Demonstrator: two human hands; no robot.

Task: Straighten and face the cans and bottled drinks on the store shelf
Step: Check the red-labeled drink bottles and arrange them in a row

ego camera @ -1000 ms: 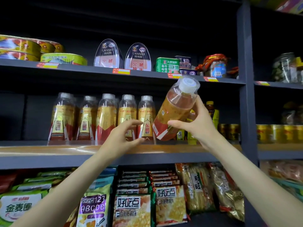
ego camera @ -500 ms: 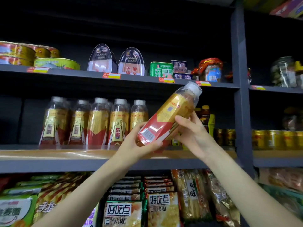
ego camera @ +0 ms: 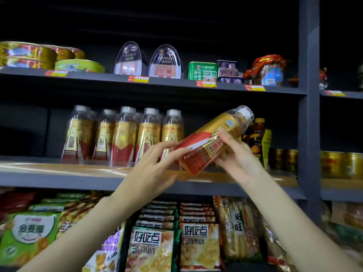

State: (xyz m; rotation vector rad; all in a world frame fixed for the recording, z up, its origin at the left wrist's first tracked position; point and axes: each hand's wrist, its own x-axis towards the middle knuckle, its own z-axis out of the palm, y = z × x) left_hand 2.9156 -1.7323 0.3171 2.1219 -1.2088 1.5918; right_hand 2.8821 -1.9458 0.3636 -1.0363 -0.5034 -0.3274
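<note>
A gold-and-red labelled drink bottle point(ego camera: 214, 138) with a white cap is tilted steeply, cap up to the right, in front of the middle shelf point(ego camera: 59, 176). My right hand point(ego camera: 235, 156) grips its middle from the right and below. My left hand point(ego camera: 155, 165) pinches its base end with fingertips and thumb. A row of several matching bottles point(ego camera: 125, 134) stands upright on the middle shelf to the left, labels at slightly differing angles. Darker bottles point(ego camera: 258, 138) stand behind the held one, partly hidden.
Gold cans point(ego camera: 284, 160) line the middle shelf at the right, past a grey upright post point(ego camera: 308, 114). Canned ham and flat tins point(ego camera: 149, 61) fill the upper shelf. Snack bags point(ego camera: 153, 244) crowd the lower shelf under my arms.
The bottle has tipped further toward horizontal and turned, its label front now showing. My left hand went from reaching toward the shelf to holding the bottle's base.
</note>
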